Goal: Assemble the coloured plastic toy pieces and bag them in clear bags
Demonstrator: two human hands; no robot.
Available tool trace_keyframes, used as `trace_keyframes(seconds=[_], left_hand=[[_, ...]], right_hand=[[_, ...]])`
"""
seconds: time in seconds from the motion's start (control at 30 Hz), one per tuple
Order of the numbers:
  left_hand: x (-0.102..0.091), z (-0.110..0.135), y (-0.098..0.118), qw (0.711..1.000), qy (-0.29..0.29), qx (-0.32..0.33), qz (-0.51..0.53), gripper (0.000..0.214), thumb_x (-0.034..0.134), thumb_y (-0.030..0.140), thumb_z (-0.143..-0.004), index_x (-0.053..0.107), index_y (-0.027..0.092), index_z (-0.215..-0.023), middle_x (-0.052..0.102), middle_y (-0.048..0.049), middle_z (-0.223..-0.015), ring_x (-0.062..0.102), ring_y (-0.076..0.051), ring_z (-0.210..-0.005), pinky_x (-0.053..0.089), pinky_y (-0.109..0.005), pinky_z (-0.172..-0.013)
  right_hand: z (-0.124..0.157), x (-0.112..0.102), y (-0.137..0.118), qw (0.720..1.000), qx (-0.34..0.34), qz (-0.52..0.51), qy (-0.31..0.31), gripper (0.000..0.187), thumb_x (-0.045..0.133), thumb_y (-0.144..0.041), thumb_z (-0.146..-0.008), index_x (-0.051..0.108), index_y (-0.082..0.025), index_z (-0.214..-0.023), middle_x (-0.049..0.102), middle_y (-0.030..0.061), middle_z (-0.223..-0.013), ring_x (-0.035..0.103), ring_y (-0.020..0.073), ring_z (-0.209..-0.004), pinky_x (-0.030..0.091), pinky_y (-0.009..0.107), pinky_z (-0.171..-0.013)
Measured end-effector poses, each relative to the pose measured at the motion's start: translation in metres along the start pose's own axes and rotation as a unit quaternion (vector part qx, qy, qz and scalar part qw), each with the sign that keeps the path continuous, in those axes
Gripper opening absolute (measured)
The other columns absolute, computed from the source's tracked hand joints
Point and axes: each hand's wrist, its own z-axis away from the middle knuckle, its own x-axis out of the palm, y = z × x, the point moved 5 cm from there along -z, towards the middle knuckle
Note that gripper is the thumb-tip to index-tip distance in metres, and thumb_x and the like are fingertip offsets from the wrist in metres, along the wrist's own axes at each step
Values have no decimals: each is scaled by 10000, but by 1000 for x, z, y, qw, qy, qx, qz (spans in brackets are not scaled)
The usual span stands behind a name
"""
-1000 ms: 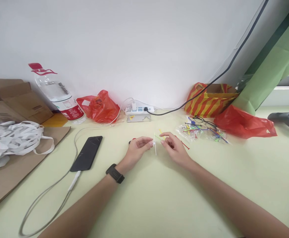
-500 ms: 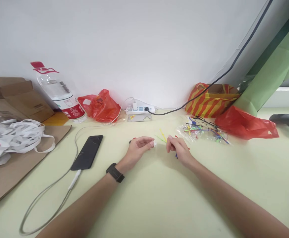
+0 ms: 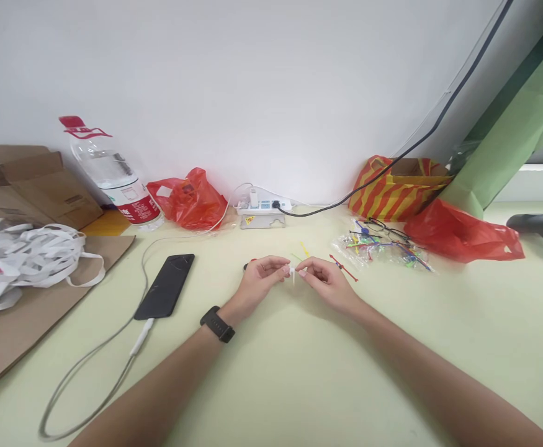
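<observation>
My left hand (image 3: 262, 280) is closed in a pinch on a small white plastic piece (image 3: 292, 273), with a thin part of it pointing down. From the other side my right hand (image 3: 331, 284) has its thumb and fingertips closed at the same piece. The fingers partly cover it, so its full shape is hidden. Just behind the hands lie a yellow plastic stick (image 3: 304, 249) and a thin green one, partly hidden. A red arrow-like plastic piece (image 3: 344, 268) with a dark middle rests beyond my right hand. Something red and black shows behind my left hand.
A clear bag of coloured plastic pieces (image 3: 364, 243) with glasses lies at the right, near a red plastic bag (image 3: 462, 233) and a striped bag (image 3: 396, 189). At left are a phone (image 3: 166, 287) on a cable and a large bottle (image 3: 134, 202). A power strip (image 3: 264, 206) stands by the wall.
My right hand has moved left to the white piece and now pinches it. The red arrow-like piece shows more fully. My left hand stays in place.
</observation>
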Motion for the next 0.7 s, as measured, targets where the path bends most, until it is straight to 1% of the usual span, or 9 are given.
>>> trace_keyframes(seconds=[0.23,0.33,0.4,0.47,0.53,0.57,0.6,0.63,0.7], left_hand=[[0,0,0,1000,4,-2,3,344,886,431,-775,792,192,-1004,766,-77,-958,698,-206,-906,547,-337,-852],[0,0,-1,1000,4,1,6,342,887,432,-773,791,193,-999,767,-70,-941,699,-203,-897,546,-339,-854],[0,0,-2,1000,2,2,8,344,882,435,-779,790,194,-1007,767,-68,-932,700,-201,-889,546,-339,-851],[-1,0,-2,1000,1,5,10,346,879,434,-784,788,192,-1015,767,-69,-935,700,-200,-887,546,-338,-851],[-1,-1,-2,1000,3,8,10,347,881,431,-784,788,188,-1014,766,-71,-936,698,-199,-886,547,-338,-853],[-2,-1,-2,1000,6,9,10,347,883,430,-783,788,186,-1011,766,-72,-934,697,-198,-884,549,-339,-855],[-2,-1,-2,1000,8,10,10,347,885,429,-781,788,185,-1009,767,-72,-934,698,-198,-883,550,-340,-859],[-3,-1,-2,1000,10,10,11,348,887,428,-779,789,185,-1009,768,-72,-933,699,-197,-884,550,-341,-863],[-4,-1,-3,1000,15,9,9,350,889,429,-776,791,187,-1010,772,-71,-933,703,-199,-888,551,-344,-870]], right_hand=[[0,2,5,1000,0,-2,-14,267,617,-455,-981,675,-199,-1030,445,-53,-642,398,130,-579,304,282,-552],[1,0,3,1000,-2,0,4,285,603,-471,-990,675,-200,-1039,425,-54,-642,390,133,-582,304,288,-555],[2,-2,0,999,-1,-18,29,321,594,-481,-997,647,-211,-1163,422,-57,-654,398,141,-596,314,289,-562],[3,-3,-2,998,6,-53,46,448,597,-492,-997,545,-241,-1365,441,-59,-690,402,147,-609,322,284,-564],[4,-3,-3,994,20,-86,57,514,598,-522,-993,493,-269,-1427,477,-50,-747,392,144,-613,328,279,-566],[4,-3,-2,994,31,-94,55,455,584,-548,-995,561,-261,-1347,483,-43,-752,383,140,-608,328,280,-567],[4,-2,-2,993,47,-98,41,400,547,-583,-1003,653,-237,-1172,474,-36,-724,370,138,-595,322,285,-562],[4,0,-1,992,65,-102,15,463,490,-622,-1015,685,-213,-918,443,-30,-662,347,136,-571,309,294,-553],[4,4,0,987,91,-120,-47,707,367,-678,-1030,476,-218,-504,308,-27,-523,282,132,-519,276,318,-538]])
